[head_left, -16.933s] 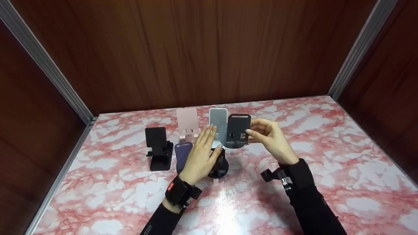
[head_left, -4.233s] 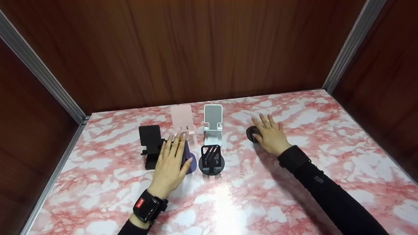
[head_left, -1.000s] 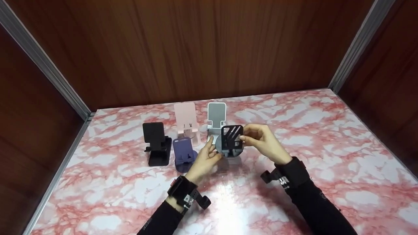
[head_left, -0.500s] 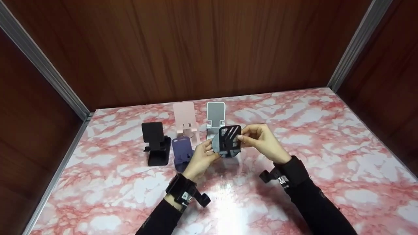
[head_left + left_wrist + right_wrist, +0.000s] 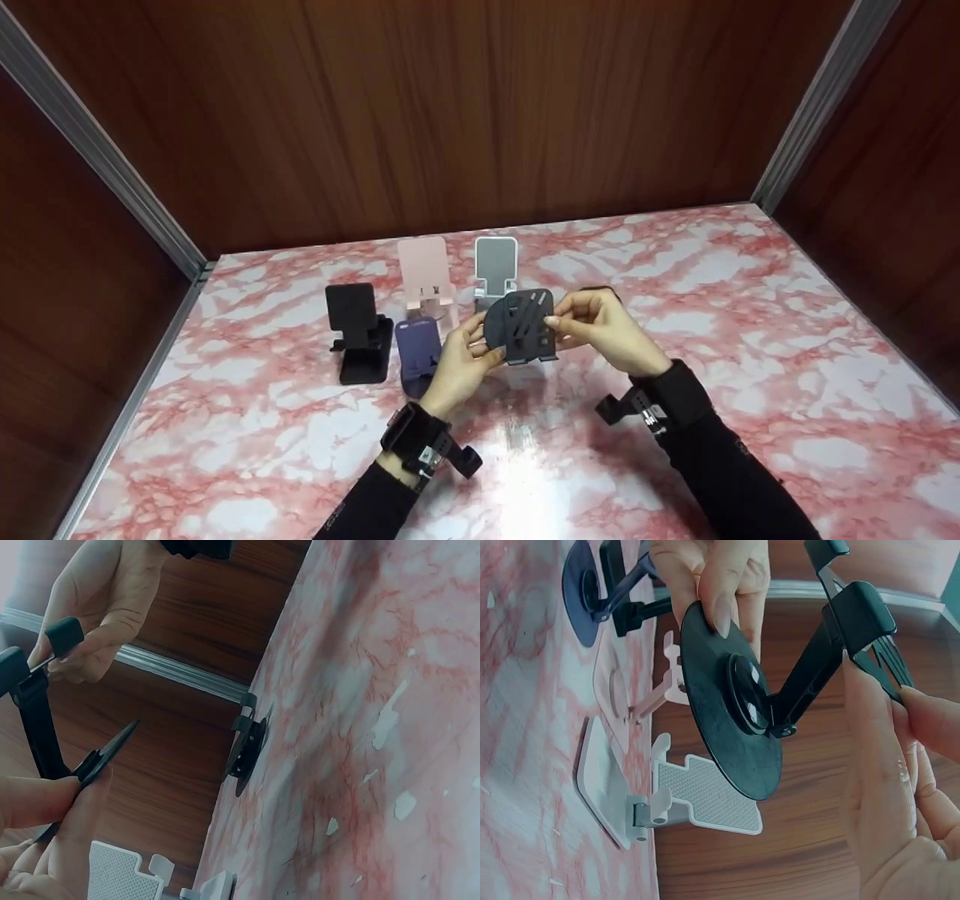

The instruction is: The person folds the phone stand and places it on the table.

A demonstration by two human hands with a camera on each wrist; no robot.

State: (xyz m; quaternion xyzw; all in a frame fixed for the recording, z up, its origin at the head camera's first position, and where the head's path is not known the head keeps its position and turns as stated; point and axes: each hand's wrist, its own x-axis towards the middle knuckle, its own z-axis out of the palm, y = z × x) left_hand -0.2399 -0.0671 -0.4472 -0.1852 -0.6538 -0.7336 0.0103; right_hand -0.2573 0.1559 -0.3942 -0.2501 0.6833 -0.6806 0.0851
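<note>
Both hands hold a black phone stand with a slotted plate [image 5: 534, 326] and a round base, raised above the table. My left hand [image 5: 460, 367] grips the edge of the round base [image 5: 720, 701], thumb on top in the right wrist view. The slotted plate's side edge is pinched between thumb and fingers of my right hand [image 5: 604, 330]. A hinged arm [image 5: 806, 679] joins base and plate at an angle. Just behind stands a white and grey phone stand [image 5: 496, 266]. Left of my left hand is a purple phone stand [image 5: 418, 346], its lower part partly hidden.
A pink phone stand [image 5: 424, 266] and a black phone stand [image 5: 352, 307] stand at the left on the marbled table [image 5: 750, 360]. Another black stand [image 5: 247, 754], folded, lies behind my right hand. Wooden panels [image 5: 480, 112] enclose the back and sides.
A different black stand, earlier in my right hand, now lies folded on the table. The slotted stand has been lifted from the table, and over the last second its plate and base have tilted.
</note>
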